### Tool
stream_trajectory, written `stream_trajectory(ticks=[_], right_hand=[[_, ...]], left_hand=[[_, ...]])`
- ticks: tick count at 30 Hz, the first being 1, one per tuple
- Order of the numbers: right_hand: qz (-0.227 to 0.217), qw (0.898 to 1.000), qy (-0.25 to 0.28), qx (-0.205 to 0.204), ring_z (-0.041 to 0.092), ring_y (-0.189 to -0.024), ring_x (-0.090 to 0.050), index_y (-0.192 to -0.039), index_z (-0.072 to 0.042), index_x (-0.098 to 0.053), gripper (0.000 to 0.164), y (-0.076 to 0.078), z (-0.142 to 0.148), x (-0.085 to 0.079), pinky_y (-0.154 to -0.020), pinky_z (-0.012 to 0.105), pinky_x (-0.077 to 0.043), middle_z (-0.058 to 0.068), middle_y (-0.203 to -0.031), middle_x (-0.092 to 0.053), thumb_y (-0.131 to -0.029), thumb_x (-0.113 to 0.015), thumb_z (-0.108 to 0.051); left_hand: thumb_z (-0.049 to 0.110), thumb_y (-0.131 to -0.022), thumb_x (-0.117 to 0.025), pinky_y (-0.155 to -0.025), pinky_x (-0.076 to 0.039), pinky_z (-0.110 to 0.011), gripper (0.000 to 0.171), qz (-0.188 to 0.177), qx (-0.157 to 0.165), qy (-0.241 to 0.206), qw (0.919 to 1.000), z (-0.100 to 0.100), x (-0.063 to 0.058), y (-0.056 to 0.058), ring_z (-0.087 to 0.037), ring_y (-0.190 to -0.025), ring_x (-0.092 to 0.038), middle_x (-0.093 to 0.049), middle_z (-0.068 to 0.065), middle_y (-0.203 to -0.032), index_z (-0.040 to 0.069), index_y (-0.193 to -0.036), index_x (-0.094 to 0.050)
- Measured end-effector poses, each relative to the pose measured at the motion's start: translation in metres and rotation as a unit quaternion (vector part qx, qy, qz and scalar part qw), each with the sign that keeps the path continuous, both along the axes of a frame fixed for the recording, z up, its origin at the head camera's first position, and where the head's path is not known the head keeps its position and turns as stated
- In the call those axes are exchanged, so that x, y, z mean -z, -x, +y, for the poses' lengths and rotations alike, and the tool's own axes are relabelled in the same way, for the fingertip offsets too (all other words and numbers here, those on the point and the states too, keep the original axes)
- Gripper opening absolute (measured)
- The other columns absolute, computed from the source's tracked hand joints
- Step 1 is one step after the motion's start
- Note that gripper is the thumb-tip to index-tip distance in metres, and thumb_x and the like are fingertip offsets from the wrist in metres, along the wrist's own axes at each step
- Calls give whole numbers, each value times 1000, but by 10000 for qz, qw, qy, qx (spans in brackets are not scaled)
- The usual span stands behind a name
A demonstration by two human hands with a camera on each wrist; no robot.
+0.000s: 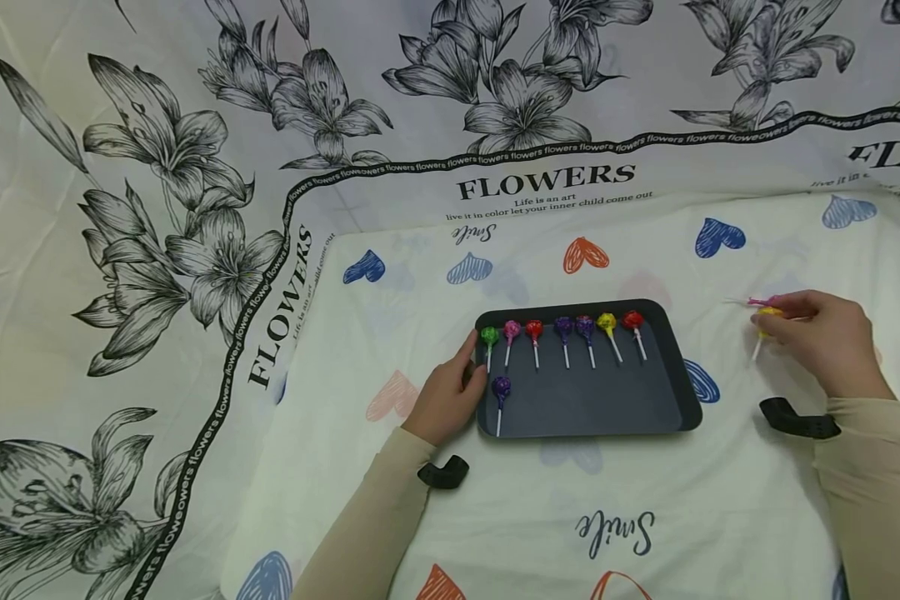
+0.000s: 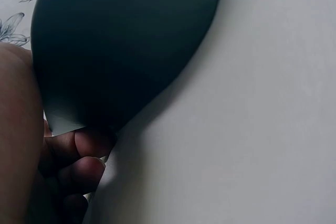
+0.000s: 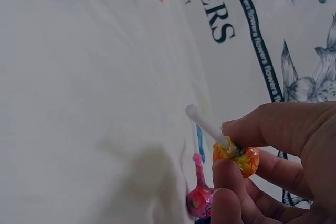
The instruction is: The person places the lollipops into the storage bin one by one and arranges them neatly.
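A dark grey tray lies on the cloth. Along its far side runs a row of several wrapped lollipops: green, pink, red, purple, yellow and red. Below the green one is a single purple lollipop. My left hand holds the tray's left edge; in the left wrist view its fingers curl against the edge. Right of the tray, my right hand pinches a yellow-orange lollipop between thumb and fingers, its white stick sticking out. A pink lollipop is just beyond, partly hidden by the fingers.
Under everything spreads a white cloth with printed hearts and lettering, bordered by a black band and flower drawings. A black strap piece sits at the right wrist, another at the left.
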State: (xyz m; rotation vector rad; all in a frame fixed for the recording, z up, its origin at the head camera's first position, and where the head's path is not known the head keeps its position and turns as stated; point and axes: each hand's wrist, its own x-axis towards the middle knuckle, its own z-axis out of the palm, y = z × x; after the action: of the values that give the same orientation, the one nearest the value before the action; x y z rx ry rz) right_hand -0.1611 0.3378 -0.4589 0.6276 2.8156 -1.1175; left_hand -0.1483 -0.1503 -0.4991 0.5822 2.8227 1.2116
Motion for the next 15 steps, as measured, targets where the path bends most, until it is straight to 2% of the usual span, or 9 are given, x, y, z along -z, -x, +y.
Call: stream_trajectory(ticks=[3,7,10,12,15], right_hand=[[89,9999,28,-66,21,-90,-60,-141,3,-58,69,-1,-5,-5,-69,34,-45,23,-122,-62,-100,-65,-51],[235,9994,145,-199,5,-77,-60,-138,1,-61,66,-3,-12,-11,-63,28,-49,-1,-103,-66,-98,-69,-51],[296,9987,247,-332,3,-75,-60,-136,2,-62,63,-5,-18,-15,-62,27,-50,-15,-94,-61,-98,-70,-48],[304,9981,307,-432,3,-75,-60,-136,2,-61,62,-6,-20,-16,-62,26,-50,-18,-93,-59,-99,-71,-46],[328,9974,343,-546,2,-78,-59,-136,1,-62,61,-8,-25,-17,-63,26,-50,-12,-99,-61,-99,-71,-46]], left_hand=[[24,-109,-53,-60,-40,-27,62,13,3,-11,10000,0,0,0,-8,-64,-48,-58,5,-80,9,-166,-32],[25,-109,-53,-61,-41,-27,63,21,-3,-12,10000,-1,0,0,-8,-64,-48,-58,5,-80,9,-166,-32],[25,-109,-53,-61,-41,-27,63,8,-12,6,10000,-1,0,1,-8,-65,-49,-58,5,-81,10,-166,-32],[25,-109,-52,-61,-41,-27,62,-11,-13,16,10000,-1,1,1,-8,-65,-49,-58,5,-81,10,-166,-32],[25,-109,-53,-61,-41,-27,63,-26,2,33,10000,-1,0,1,-8,-65,-49,-59,4,-81,9,-166,-31]])
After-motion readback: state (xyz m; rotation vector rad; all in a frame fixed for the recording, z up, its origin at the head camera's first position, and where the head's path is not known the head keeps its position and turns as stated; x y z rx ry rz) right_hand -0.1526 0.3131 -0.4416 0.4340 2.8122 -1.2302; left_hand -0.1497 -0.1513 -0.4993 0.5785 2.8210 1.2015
